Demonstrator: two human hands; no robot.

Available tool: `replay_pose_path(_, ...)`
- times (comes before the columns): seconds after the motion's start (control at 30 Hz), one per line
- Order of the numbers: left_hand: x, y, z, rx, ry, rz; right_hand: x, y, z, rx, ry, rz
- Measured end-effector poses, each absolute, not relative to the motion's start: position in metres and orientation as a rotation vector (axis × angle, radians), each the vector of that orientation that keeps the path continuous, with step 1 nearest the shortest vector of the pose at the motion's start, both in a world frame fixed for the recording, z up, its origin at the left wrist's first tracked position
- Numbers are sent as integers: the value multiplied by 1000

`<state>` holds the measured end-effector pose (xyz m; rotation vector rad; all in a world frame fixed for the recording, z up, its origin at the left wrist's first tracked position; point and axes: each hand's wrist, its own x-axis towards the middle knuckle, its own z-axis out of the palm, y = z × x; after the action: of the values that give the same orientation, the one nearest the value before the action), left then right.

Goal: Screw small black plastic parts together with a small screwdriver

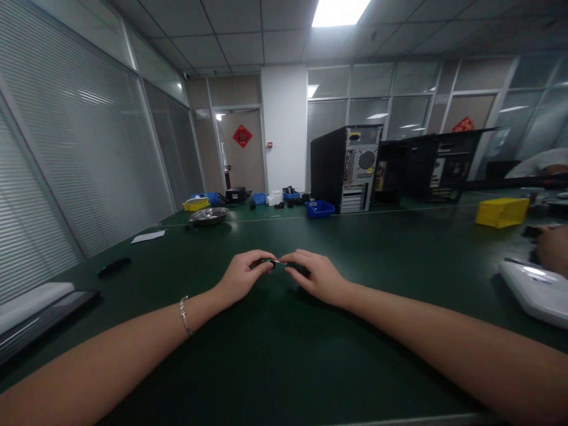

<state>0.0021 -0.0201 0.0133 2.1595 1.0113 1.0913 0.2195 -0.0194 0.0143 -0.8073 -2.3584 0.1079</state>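
Above the middle of the green tabletop, my left hand (244,275) pinches a small dark part (268,261) with a hint of green on it. Its exact kind is too small to tell, and the fingers cover much of it. Facing it, my right hand (318,277) is closed around the dark handle of a small screwdriver (298,269). The thin metal shaft points left and meets the small part, between the fingertips of both hands. A bracelet (183,316) circles my left wrist.
At the back stand a black computer tower (331,168), a blue bin (319,209) and a metal bowl (209,216). A yellow bin (501,212) and a white device (536,290) are on the right, beside another person's hand (554,245). A dark green-marked object (113,266) lies left.
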Motion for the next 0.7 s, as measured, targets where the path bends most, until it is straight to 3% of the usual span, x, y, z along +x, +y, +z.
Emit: replay_pose_path(0.7, 4, -16, 11, 1952, 925, 1083, 217, -18, 14, -812, -2344, 92)
